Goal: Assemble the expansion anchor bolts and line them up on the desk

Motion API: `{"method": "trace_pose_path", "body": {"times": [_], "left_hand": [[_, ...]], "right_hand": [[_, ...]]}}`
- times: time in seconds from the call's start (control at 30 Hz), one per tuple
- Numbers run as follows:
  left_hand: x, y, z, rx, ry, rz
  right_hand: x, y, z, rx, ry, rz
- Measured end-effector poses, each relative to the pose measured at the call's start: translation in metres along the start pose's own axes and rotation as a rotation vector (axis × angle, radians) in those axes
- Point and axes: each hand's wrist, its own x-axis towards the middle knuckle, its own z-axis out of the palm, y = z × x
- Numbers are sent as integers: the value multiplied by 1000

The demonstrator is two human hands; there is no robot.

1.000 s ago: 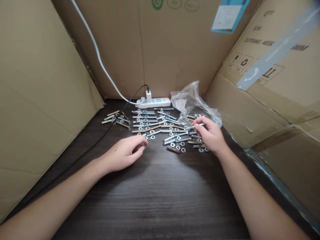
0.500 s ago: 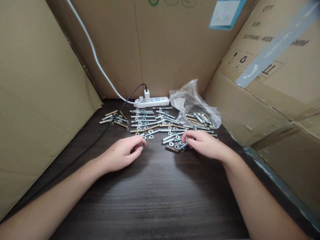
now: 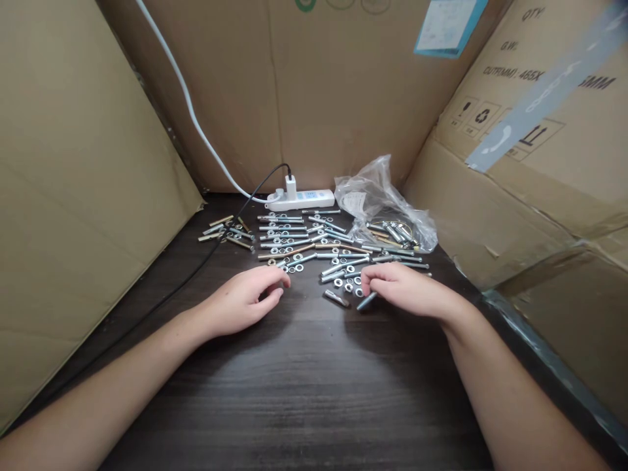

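Note:
My right hand [image 3: 395, 286] pinches a silver bolt [image 3: 366, 301] low over the dark tabletop, its end poking out toward the left below my fingers. Just left of it lies a metal sleeve [image 3: 336, 298], tilted on the table. Washers and nuts [image 3: 348, 288] sit between that sleeve and my fingers, and a pair of silver bolts with sleeves [image 3: 338, 272] lies behind them. My left hand [image 3: 248, 297] rests on the table with curved fingers, thumb and forefinger apart, holding nothing. Nearest to it are a few washers [image 3: 299, 268] and a slanted bolt [image 3: 303, 260].
Rows of bolts, nuts and washers [image 3: 283, 237] stretch behind both hands, with a small pile [image 3: 226, 232] at left. A clear plastic bag [image 3: 377, 196] holds more bolts. Behind stands a white power strip [image 3: 314, 198]; a black cable [image 3: 196, 271] crosses the left. Cardboard walls [image 3: 353, 118] enclose the table.
My right hand has drawn the bolt a little toward me, away from the nuts and washers. The metal sleeve has turned slightly. My left hand stays in place.

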Motion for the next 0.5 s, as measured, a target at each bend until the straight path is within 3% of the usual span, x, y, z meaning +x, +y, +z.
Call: {"method": "trace_pose_path", "body": {"times": [0.1,0.5], "left_hand": [[-1,0,1,17,-5,19],[-3,13,4,63,-77,113]], "right_hand": [[1,-1,4,14,-41,-10],[4,-11,17,16,64,-28]]}}
